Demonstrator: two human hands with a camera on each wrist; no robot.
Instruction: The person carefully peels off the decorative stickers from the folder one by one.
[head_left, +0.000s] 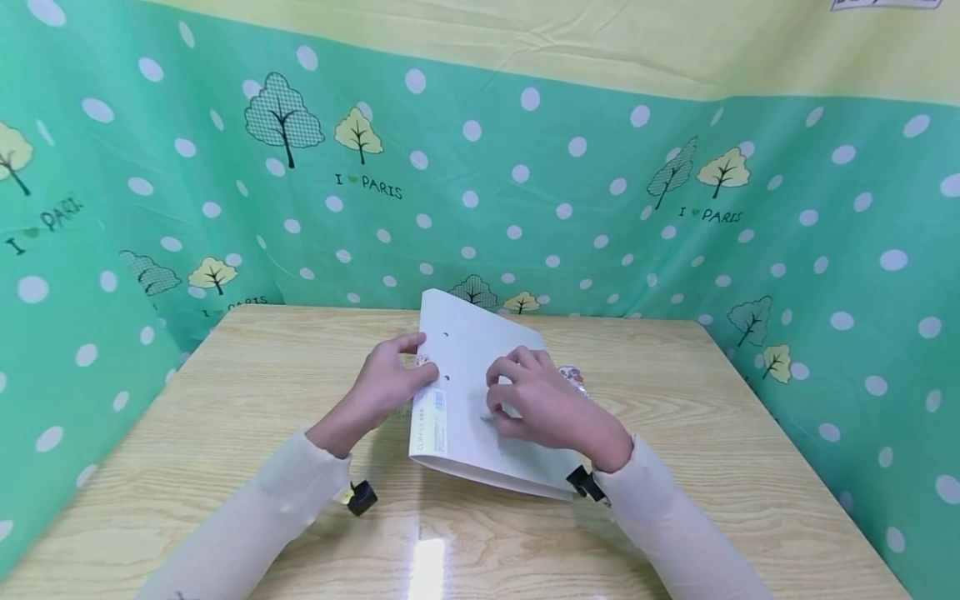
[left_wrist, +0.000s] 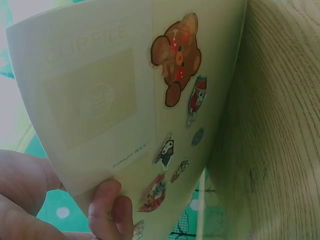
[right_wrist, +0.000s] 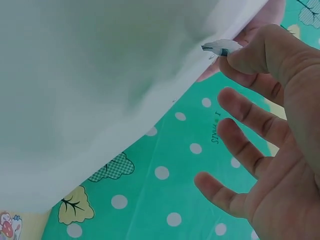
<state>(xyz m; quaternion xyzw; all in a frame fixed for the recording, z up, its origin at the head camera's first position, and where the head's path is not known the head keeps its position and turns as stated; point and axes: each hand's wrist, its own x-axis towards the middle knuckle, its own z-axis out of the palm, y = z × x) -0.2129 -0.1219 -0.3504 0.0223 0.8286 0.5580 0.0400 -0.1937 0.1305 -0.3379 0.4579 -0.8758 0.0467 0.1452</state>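
Note:
A white clip file (head_left: 487, 358) stands tilted on the table, its label and two small holes near the left edge. My left hand (head_left: 390, 371) holds it by that left edge, thumb on the near face and fingers behind. In the left wrist view, the far face carries a brown bear sticker (left_wrist: 180, 55) and several smaller stickers (left_wrist: 165, 151). My right hand (head_left: 536, 396) is in front of the near face. Between its thumb and index finger it pinches a small pale sticker (right_wrist: 222, 47), whose print I cannot make out; the other fingers are spread.
Partly hidden behind the file and right hand is a colourful printed item (head_left: 572, 377). Wood-grain table (head_left: 285, 375) lies under everything. Green dotted curtains (head_left: 465, 167) hang at the back and both sides.

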